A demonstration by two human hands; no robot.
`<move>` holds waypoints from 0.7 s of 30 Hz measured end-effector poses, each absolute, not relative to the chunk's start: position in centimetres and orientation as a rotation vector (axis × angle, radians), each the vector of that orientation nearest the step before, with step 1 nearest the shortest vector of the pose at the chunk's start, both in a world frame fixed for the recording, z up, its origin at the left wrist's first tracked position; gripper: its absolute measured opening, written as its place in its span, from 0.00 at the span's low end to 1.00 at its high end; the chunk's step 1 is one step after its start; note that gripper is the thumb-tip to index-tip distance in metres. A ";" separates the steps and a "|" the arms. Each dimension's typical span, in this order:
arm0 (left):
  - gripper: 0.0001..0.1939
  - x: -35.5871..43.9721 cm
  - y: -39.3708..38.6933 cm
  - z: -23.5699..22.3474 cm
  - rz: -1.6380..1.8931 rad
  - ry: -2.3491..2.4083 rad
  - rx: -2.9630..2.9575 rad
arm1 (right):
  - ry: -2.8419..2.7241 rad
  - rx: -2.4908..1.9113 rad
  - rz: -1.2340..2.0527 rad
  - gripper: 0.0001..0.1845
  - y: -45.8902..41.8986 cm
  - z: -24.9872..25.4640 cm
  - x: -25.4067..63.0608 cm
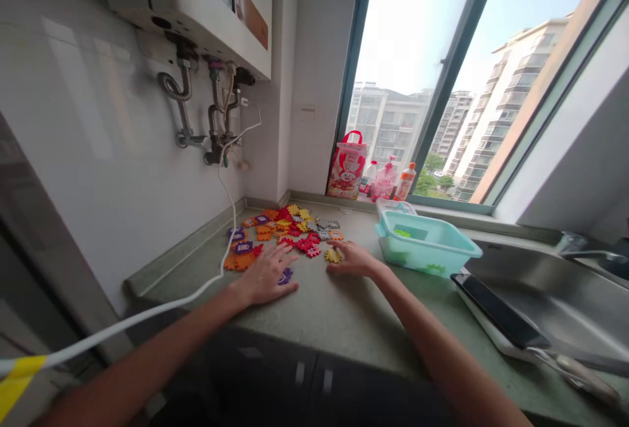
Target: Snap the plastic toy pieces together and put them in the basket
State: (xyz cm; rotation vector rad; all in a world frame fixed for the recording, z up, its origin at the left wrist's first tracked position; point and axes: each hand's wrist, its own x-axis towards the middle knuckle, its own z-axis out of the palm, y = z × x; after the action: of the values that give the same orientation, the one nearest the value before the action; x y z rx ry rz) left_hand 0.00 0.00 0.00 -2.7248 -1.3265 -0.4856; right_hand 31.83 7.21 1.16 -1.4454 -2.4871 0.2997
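Note:
My left hand [269, 275] lies palm down on the counter with its fingers spread. Beside its fingers and partly under them is a purple toothed puzzle tile [285, 276]. With my right hand [354, 260] I grip a yellow toothed tile [333, 255], finger and thumb on either side of it, at the counter surface. A loose pile of interlocking tiles lies just beyond both hands: red tiles [307, 242], orange tiles [264, 234], grey tiles [327, 225] and purple tiles [243, 247]. Some overlap, and my left hand hides a few.
A turquoise plastic tub [422, 253] with green pieces inside stands right of my right hand. Farther right are a phone [498, 309] and a metal sink [555, 289]. A white cable [196, 296] crosses the counter at left. Bottles [384, 181] and a bag [346, 171] line the windowsill.

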 end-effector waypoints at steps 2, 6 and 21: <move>0.30 -1.7 0.4 0.0 -0.481 -1.345 -2.702 | -2.450 -1.411 0.249 0.42 7.4 0.1 31.8; 0.22 -3.8 1.0 0.0 -0.469 -1.402 -2.613 | -2.410 -1.359 0.237 0.27 6.8 -0.9 32.5; 0.35 7.7 10.2 2.6 -0.473 -1.314 -2.552 | -2.420 -1.252 0.182 0.22 6.8 -0.5 32.8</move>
State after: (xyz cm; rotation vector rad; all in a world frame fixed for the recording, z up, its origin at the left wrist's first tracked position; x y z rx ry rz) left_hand 7.73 10.24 2.64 -2.5517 -1.3145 -0.4728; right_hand 32.78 6.83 -0.52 -1.2521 -2.4202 0.1818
